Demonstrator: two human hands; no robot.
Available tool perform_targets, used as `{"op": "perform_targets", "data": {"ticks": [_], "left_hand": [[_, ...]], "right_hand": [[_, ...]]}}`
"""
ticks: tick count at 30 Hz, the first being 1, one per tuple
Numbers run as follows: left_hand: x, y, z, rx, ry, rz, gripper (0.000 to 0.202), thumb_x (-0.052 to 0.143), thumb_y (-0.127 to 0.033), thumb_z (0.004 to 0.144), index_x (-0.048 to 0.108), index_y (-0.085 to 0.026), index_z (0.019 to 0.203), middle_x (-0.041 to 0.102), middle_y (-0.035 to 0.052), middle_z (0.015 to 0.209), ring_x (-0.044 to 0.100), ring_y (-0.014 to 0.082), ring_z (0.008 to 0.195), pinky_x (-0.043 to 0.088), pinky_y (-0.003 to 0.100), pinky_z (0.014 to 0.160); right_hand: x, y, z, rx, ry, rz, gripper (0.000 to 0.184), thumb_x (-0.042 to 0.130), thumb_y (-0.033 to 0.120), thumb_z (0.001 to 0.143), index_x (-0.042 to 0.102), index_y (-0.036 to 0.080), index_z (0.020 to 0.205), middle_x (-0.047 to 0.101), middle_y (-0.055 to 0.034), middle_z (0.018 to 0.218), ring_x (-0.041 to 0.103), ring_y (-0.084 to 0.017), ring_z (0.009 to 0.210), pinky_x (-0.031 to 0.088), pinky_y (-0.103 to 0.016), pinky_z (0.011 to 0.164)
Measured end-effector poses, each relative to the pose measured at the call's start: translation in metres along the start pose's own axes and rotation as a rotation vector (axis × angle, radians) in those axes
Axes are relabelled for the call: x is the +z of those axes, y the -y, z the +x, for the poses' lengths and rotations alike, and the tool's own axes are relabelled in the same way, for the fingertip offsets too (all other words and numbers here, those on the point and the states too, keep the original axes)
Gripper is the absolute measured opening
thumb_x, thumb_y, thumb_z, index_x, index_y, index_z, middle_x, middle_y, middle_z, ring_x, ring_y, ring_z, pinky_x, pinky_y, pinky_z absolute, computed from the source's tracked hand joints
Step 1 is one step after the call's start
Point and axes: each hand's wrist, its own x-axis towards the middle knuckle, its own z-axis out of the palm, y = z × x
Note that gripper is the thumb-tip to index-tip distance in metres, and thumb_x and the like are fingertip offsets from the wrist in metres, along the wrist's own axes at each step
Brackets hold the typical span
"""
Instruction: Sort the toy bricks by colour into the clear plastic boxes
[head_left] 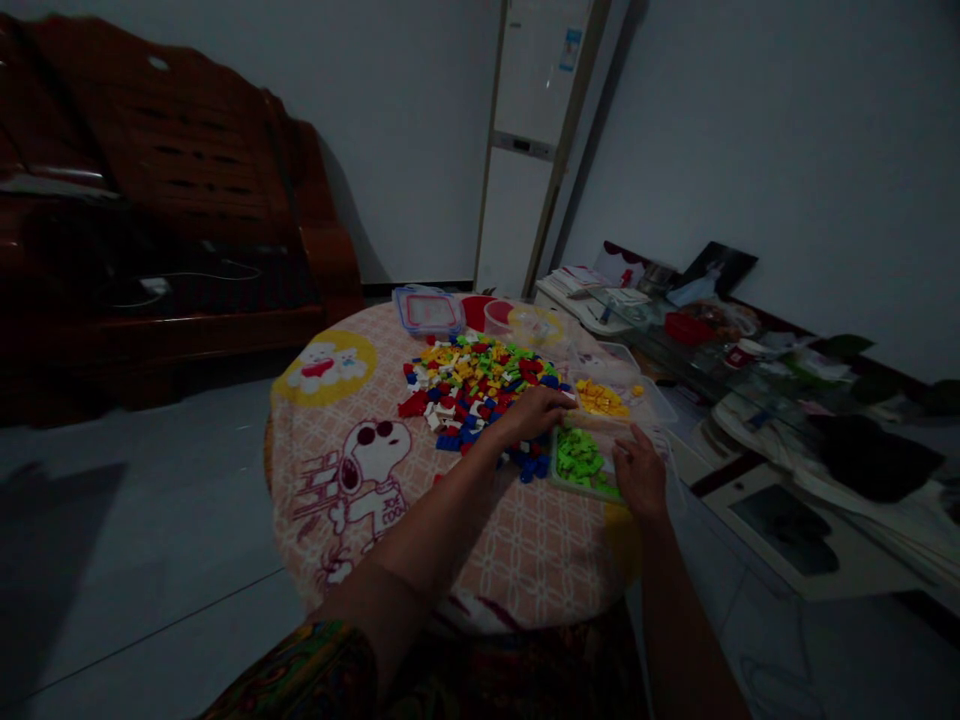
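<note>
Dim bluish light, shadow on the floor (202, 510), fine detail perhaps blurred

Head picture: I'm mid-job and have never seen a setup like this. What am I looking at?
There is no machine here: a camera worn on a person's head looks forward and down at two bare hands. Before them is a round table with a patterned cloth. On it lies a mixed pile of coloured bricks; to its right, clear containers hold green bricks and yellow bricks. The left hand is beside the pile, the right hand beside the green bricks. Whether either holds anything is too dark to tell.
</note>
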Motion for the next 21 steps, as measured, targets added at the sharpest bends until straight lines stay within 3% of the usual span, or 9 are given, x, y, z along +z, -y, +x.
{"op": "perform_targets", "data": {"ticks": [4,8,15,21], "left_hand": [[-0.019,0.014,-0.003,-0.142,-0.104,0.067,0.034,0.055,-0.017,0.086,0.077,-0.02,0.113,0.079,0.0039,0.097,0.072,0.0183,0.084,0.055,0.03,0.085],[-0.047,0.031,-0.008,-0.294,-0.215,0.257,0.032,0.057,-0.016,0.086,0.078,-0.02,0.11,0.078,0.005,0.107,0.07,0.021,0.098,0.052,0.032,0.095],[-0.09,0.058,-0.033,-0.61,-0.392,0.562,0.034,0.056,-0.02,0.088,0.077,-0.021,0.114,0.074,0.009,0.119,0.066,0.0248,0.114,0.049,0.032,0.1],[-0.093,0.069,-0.044,-0.808,-0.321,0.624,0.032,0.056,-0.021,0.086,0.076,-0.021,0.111,0.075,0.0092,0.115,0.067,0.0243,0.108,0.051,0.03,0.088]], "right_hand": [[-0.001,0.001,0.0,0.012,0.013,-0.002,0.039,0.046,0.036,0.089,0.077,0.014,0.097,0.057,-0.0193,0.144,0.072,-0.027,0.092,0.055,-0.045,0.093],[-0.002,0.002,0.0,0.029,0.036,-0.006,0.038,0.047,0.035,0.088,0.077,0.015,0.098,0.056,-0.0179,0.146,0.072,-0.027,0.094,0.054,-0.045,0.095],[-0.002,0.001,0.0,0.035,0.038,-0.001,0.038,0.047,0.036,0.089,0.077,0.014,0.097,0.056,-0.0184,0.146,0.071,-0.025,0.088,0.054,-0.043,0.094],[-0.001,0.0,0.001,0.012,0.036,-0.02,0.038,0.046,0.033,0.088,0.077,0.013,0.097,0.056,-0.0192,0.145,0.069,-0.029,0.106,0.051,-0.043,0.098]]}}
